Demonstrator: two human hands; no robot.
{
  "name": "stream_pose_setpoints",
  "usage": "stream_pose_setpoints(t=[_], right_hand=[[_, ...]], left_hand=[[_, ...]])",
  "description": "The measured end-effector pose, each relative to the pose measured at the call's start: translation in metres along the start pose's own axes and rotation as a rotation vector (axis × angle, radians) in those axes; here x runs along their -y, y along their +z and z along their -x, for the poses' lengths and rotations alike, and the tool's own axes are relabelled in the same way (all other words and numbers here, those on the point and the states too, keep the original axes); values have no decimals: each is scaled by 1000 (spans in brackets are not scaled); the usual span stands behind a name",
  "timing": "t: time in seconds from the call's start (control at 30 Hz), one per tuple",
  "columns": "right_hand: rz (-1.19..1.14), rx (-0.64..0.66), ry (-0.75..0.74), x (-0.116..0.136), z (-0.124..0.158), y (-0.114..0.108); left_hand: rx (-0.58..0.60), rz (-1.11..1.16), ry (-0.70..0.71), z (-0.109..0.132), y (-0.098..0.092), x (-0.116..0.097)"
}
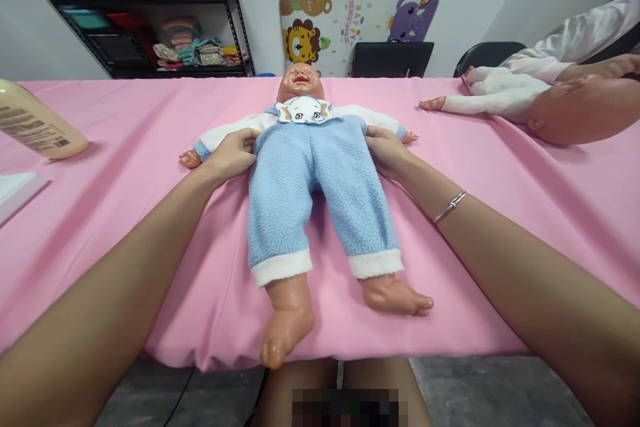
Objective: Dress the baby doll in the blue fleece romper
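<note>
Left grip (230,157) and right grip (387,153) close on either side of the baby doll (300,180), whose long axis runs straight away from you, head (300,83) farthest!

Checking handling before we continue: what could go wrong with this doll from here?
The baby doll could slip off: its foot reaches the front edge of the pink sheet, and the left hand and right hand are on its sides. The second doll lies close, so its outstretched arm might get knocked.
</note>
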State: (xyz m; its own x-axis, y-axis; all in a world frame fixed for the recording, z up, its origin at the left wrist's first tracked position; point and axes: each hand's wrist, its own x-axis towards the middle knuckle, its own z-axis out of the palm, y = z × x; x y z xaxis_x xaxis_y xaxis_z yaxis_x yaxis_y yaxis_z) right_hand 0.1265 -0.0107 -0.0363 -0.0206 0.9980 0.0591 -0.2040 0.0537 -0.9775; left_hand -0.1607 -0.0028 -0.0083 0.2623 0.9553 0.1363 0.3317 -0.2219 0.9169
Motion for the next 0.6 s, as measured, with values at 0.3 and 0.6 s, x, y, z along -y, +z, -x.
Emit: stream_pose_setpoints(t=[0.3, 0.6], right_hand=[[67, -5, -14, -5, -3, -3], [182, -51, -68, -6, -1, 3]], left_hand=[[-23, -27, -15, 1, 3, -2], [18, -311, -31, 1, 0, -8]])
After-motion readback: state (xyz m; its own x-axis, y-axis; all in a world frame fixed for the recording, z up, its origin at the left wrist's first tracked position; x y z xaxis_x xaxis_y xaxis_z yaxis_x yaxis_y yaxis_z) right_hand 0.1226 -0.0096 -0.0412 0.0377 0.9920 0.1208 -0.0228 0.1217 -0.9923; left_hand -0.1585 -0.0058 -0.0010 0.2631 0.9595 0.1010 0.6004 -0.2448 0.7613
